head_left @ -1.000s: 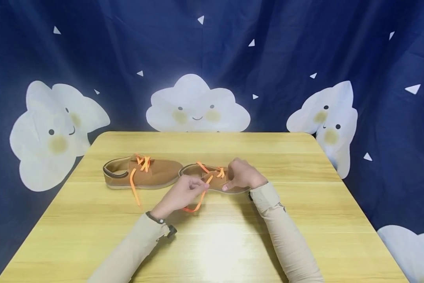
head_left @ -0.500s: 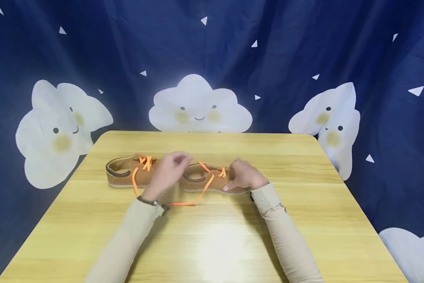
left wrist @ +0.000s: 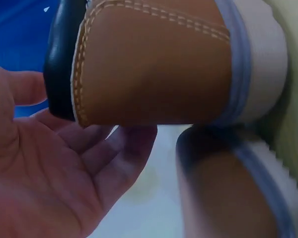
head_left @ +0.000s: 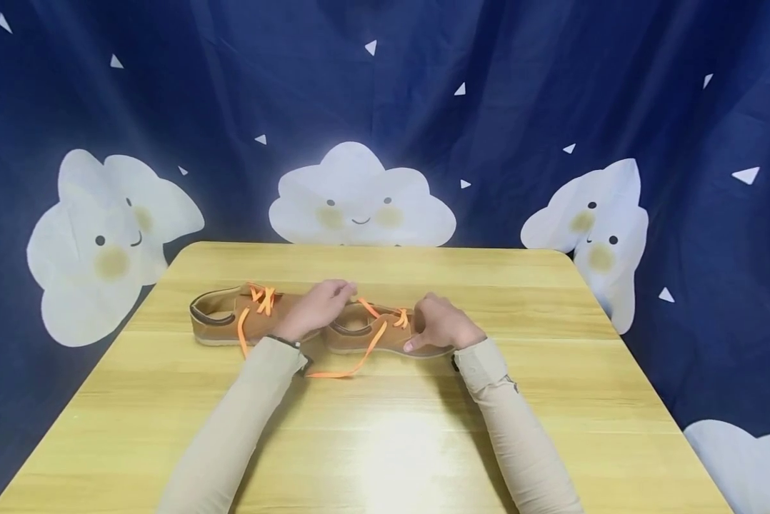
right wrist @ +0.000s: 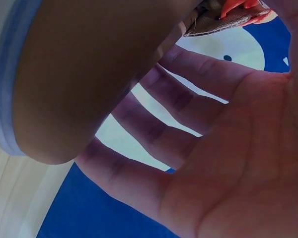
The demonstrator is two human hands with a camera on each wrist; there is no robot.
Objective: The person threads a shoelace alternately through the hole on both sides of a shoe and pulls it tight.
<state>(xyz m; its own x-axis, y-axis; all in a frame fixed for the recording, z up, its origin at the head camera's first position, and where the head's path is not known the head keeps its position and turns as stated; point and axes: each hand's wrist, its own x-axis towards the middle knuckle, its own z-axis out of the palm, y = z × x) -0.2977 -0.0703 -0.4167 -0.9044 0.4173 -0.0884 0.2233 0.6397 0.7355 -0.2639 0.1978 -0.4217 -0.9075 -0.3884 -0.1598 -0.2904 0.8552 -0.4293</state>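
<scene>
Two brown shoes with orange laces lie in line on the table, toes pointing right. My right hand point(head_left: 446, 325) grips the toe of the right shoe point(head_left: 346, 341), thumb on the near side and fingers along the far side. At that shoe's heel, my left hand point(head_left: 314, 310) reaches across the toe of the left shoe point(head_left: 221, 334). The left wrist view has its thumb at the dark collar and its fingertips hidden behind the heel point(left wrist: 149, 74); I cannot tell whether they pinch anything. One lace point(head_left: 333, 375) trails from the right shoe onto the table.
The wooden table point(head_left: 520, 442) carries both shoes. Another loose lace point(head_left: 242, 332) hangs down the left shoe's near side. Behind the table's far edge hangs a dark blue curtain point(head_left: 411, 100) printed with white clouds and triangles.
My left hand has left the near lace and moved back and left to the right shoe's heel. The near lace has dropped onto the table. My right hand stays on the toe.
</scene>
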